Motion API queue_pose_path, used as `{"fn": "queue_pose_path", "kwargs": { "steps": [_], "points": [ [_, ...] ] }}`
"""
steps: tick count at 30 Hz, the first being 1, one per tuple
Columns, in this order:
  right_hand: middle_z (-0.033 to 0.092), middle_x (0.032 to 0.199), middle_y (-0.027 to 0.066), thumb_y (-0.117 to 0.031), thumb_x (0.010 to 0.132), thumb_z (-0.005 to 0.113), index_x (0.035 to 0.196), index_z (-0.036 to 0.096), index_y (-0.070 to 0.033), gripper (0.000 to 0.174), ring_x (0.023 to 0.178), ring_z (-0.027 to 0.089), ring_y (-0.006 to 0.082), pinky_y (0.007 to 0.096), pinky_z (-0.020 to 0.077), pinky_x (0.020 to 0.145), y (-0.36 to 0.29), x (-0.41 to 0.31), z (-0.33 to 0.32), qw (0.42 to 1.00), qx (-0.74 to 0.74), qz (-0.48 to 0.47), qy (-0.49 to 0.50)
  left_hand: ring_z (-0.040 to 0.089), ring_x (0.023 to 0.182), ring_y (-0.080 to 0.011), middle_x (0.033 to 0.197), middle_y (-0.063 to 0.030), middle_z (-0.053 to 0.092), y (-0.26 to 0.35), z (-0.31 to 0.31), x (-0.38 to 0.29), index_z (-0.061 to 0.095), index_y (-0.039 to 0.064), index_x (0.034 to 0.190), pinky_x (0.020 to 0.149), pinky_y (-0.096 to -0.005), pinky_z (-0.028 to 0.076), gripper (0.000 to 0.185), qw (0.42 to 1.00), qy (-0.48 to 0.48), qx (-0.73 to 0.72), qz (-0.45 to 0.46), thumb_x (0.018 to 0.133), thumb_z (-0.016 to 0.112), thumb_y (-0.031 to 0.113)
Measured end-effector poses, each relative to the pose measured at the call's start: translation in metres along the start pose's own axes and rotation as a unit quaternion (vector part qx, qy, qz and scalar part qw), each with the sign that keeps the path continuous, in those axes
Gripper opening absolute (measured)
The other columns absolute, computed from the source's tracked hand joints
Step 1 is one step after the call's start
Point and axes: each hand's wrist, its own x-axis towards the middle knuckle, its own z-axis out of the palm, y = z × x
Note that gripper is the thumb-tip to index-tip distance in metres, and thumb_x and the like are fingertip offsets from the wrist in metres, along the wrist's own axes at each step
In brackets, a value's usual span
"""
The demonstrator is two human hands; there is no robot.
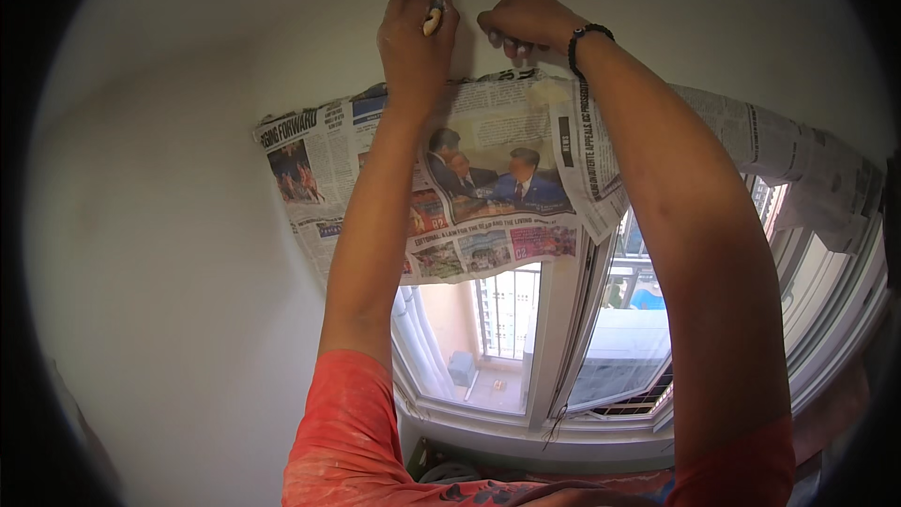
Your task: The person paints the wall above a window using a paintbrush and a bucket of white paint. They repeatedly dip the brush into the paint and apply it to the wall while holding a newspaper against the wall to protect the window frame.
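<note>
My left hand (pixel 417 35) is raised against the pale wall (pixel 310 70), gripping a slim hand tool (pixel 433 20) with a light wooden handle end. The tool's working end is blurred against the wall, so I cannot tell whether it is a brush or a scraper. To its right, my right hand (pixel 531 21) is curled near the wall, with pale smears on the fingertips and nothing visible in it. A black beaded bracelet (pixel 578 49) circles that wrist. Just below both hands, newspaper sheets (pixel 507 109) cover the top of the window, partly hidden by my forearms.
White window frames (pixel 559 324) hold the panes below the newspaper, and one sash (pixel 626 366) is swung out. More newspaper (pixel 774 141) runs along the right side. Outside are a balcony floor (pixel 493 387) and railings (pixel 503 317). A sill (pixel 493 429) lies beneath the window.
</note>
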Motion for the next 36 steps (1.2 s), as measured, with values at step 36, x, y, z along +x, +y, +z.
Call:
{"fn": "queue_pose_path", "kwargs": {
  "steps": [36],
  "points": [
    [0.070, 0.068, 0.0065, -0.023, 0.086, 0.066, 0.077, 0.072, -0.003, 0.023, 0.057, 0.065, 0.0120, 0.0275, 0.0513, 0.055, 0.003, 0.003, 0.001, 1.000, 0.013, 0.000, 0.004, 0.075, 0.088, -0.0329, 0.103, -0.0202, 0.075, -0.013, -0.023, 0.032, 0.081, 0.003, 0.104, 0.080, -0.0392, 0.058, 0.024, 0.997, -0.045, -0.002, -0.066, 0.086, 0.073, 0.017]
  ]
}}
